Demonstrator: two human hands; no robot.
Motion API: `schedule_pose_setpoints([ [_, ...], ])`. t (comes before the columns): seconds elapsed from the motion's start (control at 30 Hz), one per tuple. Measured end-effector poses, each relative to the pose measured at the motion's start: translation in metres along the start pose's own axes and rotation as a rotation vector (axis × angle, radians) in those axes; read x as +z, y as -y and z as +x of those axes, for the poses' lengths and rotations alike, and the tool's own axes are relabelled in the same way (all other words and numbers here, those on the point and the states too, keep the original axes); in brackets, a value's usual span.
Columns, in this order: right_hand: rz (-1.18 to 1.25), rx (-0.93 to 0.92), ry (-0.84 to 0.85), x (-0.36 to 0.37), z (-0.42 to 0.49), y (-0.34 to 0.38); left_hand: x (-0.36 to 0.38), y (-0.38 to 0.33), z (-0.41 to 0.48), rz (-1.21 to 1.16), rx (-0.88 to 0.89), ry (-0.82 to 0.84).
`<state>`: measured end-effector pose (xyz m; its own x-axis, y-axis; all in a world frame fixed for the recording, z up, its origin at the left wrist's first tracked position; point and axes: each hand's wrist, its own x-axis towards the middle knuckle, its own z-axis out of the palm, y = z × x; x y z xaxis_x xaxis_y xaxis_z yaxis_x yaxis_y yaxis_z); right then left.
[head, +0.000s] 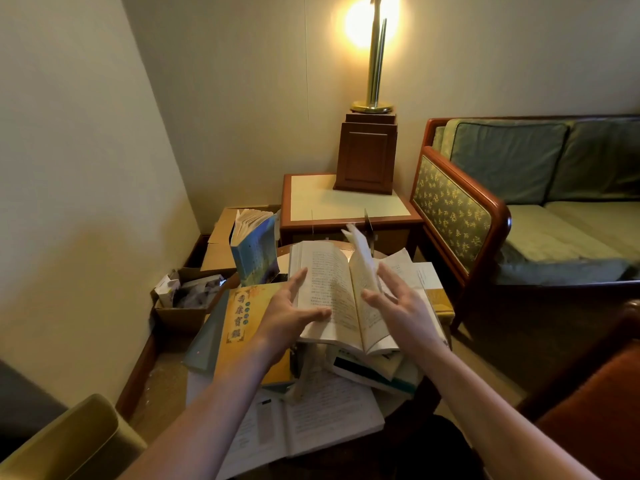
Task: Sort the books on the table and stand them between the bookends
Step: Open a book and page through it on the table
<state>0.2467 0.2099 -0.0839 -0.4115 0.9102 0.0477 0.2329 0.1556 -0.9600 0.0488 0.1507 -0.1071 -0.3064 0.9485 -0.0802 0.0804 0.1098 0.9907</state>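
Since the open book (332, 292) lies splayed atop the loose heap of books (367, 372) under both palms, it looks a light, floppy paperback whose pages fan freely. The left hand (294, 313) spreads straight-fingered over its left page and the right hand (398, 303) hangs released beside the lifting leaves. Best to close it first, then grip along the bound edge

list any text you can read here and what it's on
"壽康寶鑑", as far as it can be made out, runs down the cover of the yellow book.
upper open book: print too small to read.
lower open book: print blurred.
blue standing book: nothing legible.
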Motion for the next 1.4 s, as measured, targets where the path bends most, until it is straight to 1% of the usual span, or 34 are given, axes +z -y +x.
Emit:
schedule_pose_setpoints([
  [0.13,-0.203,-0.114,0.118,0.024,0.0,-0.001,-0.003,0.005,-0.002,-0.079,-0.039,-0.002],
  [0.2,-0.28,-0.14,0.182,0.032,0.003,-0.004,-0.004,0.006,-0.002,-0.145,-0.081,0.003],
  [0.23,-0.314,-0.133,0.212,0.035,0.005,-0.007,-0.004,0.006,-0.002,-0.202,-0.113,-0.013],
  [0.3,-0.38,-0.132,0.265,0.039,0.01,-0.015,-0.004,0.003,0.0,-0.349,-0.176,-0.094],
  [0.33,-0.42,-0.133,0.284,0.04,0.012,-0.019,-0.003,0.002,0.0,-0.393,-0.19,-0.14],
  [0.37,-0.474,-0.132,0.296,0.039,0.014,-0.023,-0.003,0.002,0.0,-0.384,-0.182,-0.167],
  [0.43,-0.647,-0.149,0.315,0.035,0.021,-0.03,-0.003,0.006,0.0,-0.222,-0.15,-0.145],
  [0.5,-0.821,-0.163,0.319,0.032,0.029,-0.035,-0.003,0.015,0.0,0.025,-0.105,-0.097],
  [0.57,-0.913,-0.156,0.309,0.029,0.038,-0.04,-0.004,0.025,0.002,0.212,-0.079,-0.123],
  [0.67,-0.993,-0.149,0.32,0.023,0.055,-0.049,-0.005,0.038,0.006,0.397,-0.102,-0.184],
  [0.83,-1.059,-0.179,0.37,0.019,0.065,-0.054,-0.003,0.048,0.002,0.704,-0.2,-0.211],
  [0.93,-1.064,-0.19,0.375,0.018,0.066,-0.056,0.001,0.05,-0.002,0.879,-0.179,-0.222],
  [1.0,-1.071,-0.201,0.37,0.018,0.066,-0.058,0.006,0.051,-0.003,0.942,-0.032,-0.175],
  [1.07,-1.069,-0.21,0.366,0.017,0.066,-0.06,0.012,0.052,0.0,0.963,0.188,-0.085],
  [1.1,-1.069,-0.215,0.363,0.017,0.066,-0.061,0.015,0.053,0.001,0.995,0.264,-0.044],
  [1.13,-1.07,-0.221,0.359,0.016,0.065,-0.062,0.017,0.054,0.004,1.038,0.301,-0.017],
  [1.23,-1.089,-0.238,0.348,0.016,0.064,-0.066,0.021,0.057,0.014,1.129,0.267,0.004],
  [1.4,-1.134,-0.246,0.346,0.019,0.063,-0.067,0.023,0.051,0.043,1.167,0.158,0.052],
])
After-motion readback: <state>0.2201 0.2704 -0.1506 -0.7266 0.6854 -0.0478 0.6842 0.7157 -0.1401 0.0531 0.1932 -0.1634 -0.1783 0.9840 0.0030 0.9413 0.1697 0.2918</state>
